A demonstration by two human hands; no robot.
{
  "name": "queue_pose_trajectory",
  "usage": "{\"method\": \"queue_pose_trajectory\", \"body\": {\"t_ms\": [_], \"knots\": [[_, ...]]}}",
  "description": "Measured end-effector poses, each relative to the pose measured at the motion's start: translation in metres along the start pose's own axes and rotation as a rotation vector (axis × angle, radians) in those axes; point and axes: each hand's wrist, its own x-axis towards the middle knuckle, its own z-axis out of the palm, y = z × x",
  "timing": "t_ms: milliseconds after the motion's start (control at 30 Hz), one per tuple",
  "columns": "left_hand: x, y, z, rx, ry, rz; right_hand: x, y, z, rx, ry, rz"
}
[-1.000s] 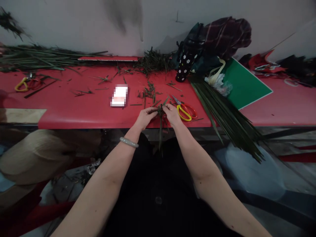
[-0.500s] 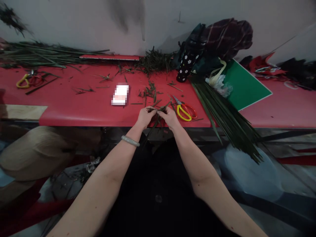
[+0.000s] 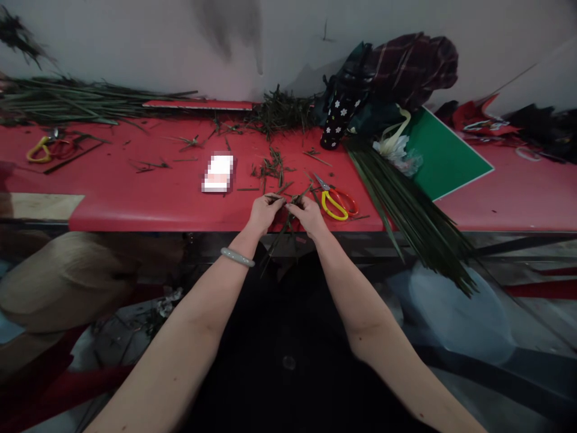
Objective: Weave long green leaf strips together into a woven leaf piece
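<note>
Pinching with the bare left hand (image 3: 265, 213) and the bare right hand (image 3: 309, 215), thumbs against fingers, almost meeting, at a loose piece of thin dark-green leaf strips (image 3: 283, 227). Holding it at the near edge of the table covered in smooth red sheeting (image 3: 162, 201), about midway between the forearms. Pointing mostly downward with its long axis, from the fingertips past the table edge toward the dark-clothed lap, slanting to the person's left. Spreading also into a shorter end downward to the right, and into narrow tips up and away to the right, beyond the right fingers. Too small and dark to tell how crossed or joined at the fingertips.

Wearing a pale grey-green, smooth round bangle (image 3: 237, 257) near the left wrist. Lying just beside the right hand, scissors with one yellow and one red handle loop (image 3: 335, 204), with metal blades pointing away and slightly left. Lying beyond the hands, short dark-green leaf scraps (image 3: 273, 168); to their left, a pixelated white rectangular object (image 3: 218, 173). Stretching over the near edge, right of the scissors, a sheaf of long dark-green leaves (image 3: 406, 207), directed toward the person and rightward.
</note>
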Motion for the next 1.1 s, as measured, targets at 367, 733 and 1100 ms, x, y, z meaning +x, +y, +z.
{"method": "queue_pose_trajectory", "body": {"t_ms": [367, 733, 1100], "knots": [[-0.004, 0.007, 0.002, -0.068, -0.028, -0.037, -0.003, 0.002, -0.001, 0.086, 0.011, -0.042], [-0.008, 0.011, 0.002, 0.043, -0.242, -0.109, 0.000, 0.006, -0.001, 0.118, 0.102, -0.030], [-0.004, 0.001, -0.001, 0.091, -0.117, -0.024, -0.001, 0.004, -0.002, 0.047, 0.019, 0.001]]}}
